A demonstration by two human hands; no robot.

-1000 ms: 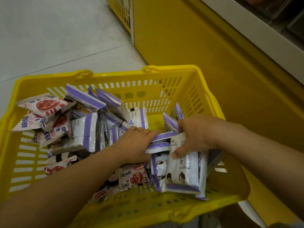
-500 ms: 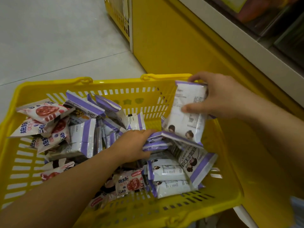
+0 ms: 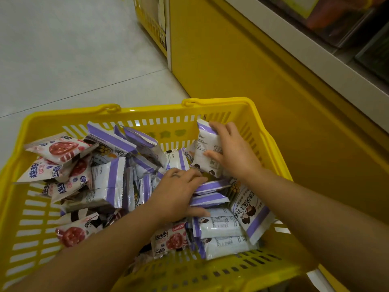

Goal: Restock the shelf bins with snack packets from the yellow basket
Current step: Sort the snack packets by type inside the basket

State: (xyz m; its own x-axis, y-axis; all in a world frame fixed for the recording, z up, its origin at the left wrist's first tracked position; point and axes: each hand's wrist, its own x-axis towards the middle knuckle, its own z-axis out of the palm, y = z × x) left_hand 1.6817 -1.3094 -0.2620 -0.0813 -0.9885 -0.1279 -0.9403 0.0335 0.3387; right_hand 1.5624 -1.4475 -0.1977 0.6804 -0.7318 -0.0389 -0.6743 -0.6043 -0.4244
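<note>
One packet (image 3: 205, 149), gripped by right hand (image 3: 234, 153), stands near basket (image 3: 147, 111)'s far wall.

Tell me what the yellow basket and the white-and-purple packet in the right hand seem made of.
Yellow basket: likely rigid moulded plastic, slightly glossy; slotted walls, sheen on the rim.
White-and-purple packet: probably thin printed plastic film, smooth with a soft sheen; it creases and has a crimped end.
</note>
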